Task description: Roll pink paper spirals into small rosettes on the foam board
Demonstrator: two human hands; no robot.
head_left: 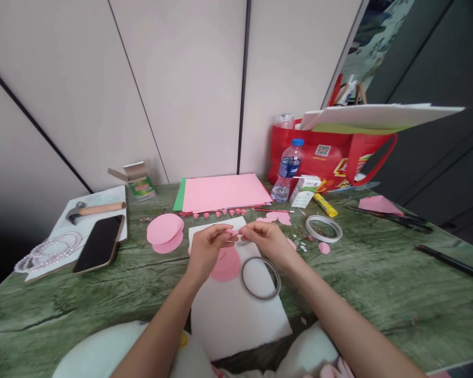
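Note:
Between my two hands is a small pink paper piece (232, 232). My left hand (209, 245) pinches it from the left, and my right hand (265, 239) has its fingertips closed at its right edge. Just below them, a pink paper circle (225, 265) lies on a white sheet (236, 320). Under my right wrist a thin tape roll (278, 283) rests flat on that sheet. More pink circles (164, 231) are stacked left of my left hand. Beyond the hands, several small rolled pink pieces (218, 213) sit in a row.
Pink paper sheets (224, 191) lie at the back. A water bottle (287, 173), white carton (305, 190), glue stick (325, 205) and red bag (315, 152) stand or lie back right. Another tape roll (324, 229) and scissors (398, 218) lie right; a phone (100, 242) and hammer (96, 210) left.

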